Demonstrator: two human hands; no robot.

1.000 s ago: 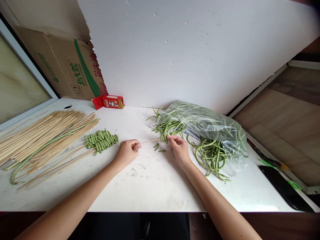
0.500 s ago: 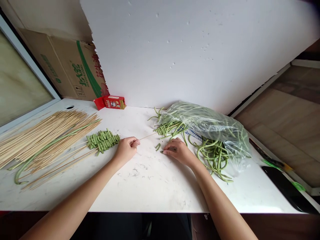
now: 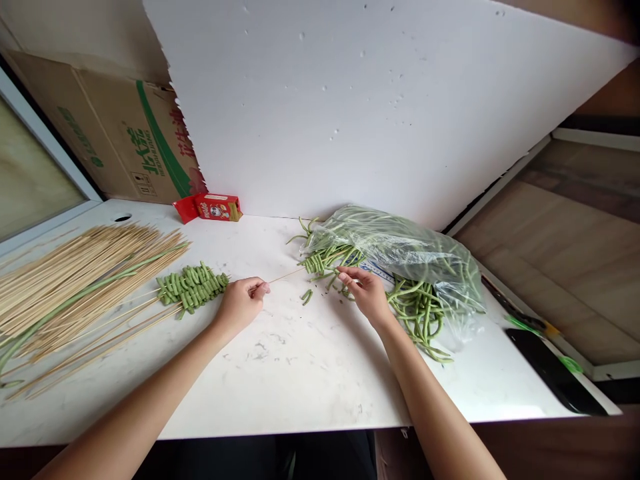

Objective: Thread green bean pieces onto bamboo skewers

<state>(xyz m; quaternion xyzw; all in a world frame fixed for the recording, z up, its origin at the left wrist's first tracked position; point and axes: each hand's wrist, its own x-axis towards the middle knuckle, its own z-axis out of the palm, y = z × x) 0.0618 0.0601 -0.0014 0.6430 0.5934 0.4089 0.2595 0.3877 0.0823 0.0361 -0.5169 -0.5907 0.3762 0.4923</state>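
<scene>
My left hand [image 3: 241,303] pinches the near end of a thin bamboo skewer [image 3: 285,275] that points right toward a few green bean pieces [image 3: 317,263] threaded on its far end. My right hand [image 3: 365,291] sits just right of those pieces, fingers pinched on a small bean piece close to the skewered ones. Two loose bean bits [image 3: 306,297] lie on the white table [image 3: 300,373] between my hands. A finished skewer bundle of beans [image 3: 191,285] rests left of my left hand.
A clear plastic bag of long green beans [image 3: 400,257] spills out at the right. A pile of bare bamboo skewers [image 3: 75,273] covers the left. A small red carton [image 3: 210,207] and a cardboard box [image 3: 110,140] stand at the back. A dark knife [image 3: 553,370] lies at the right edge.
My right hand dropped to the table beside the loose bits, then rose back to the skewered beans with a piece pinched. My left hand kept hold of the skewer.
</scene>
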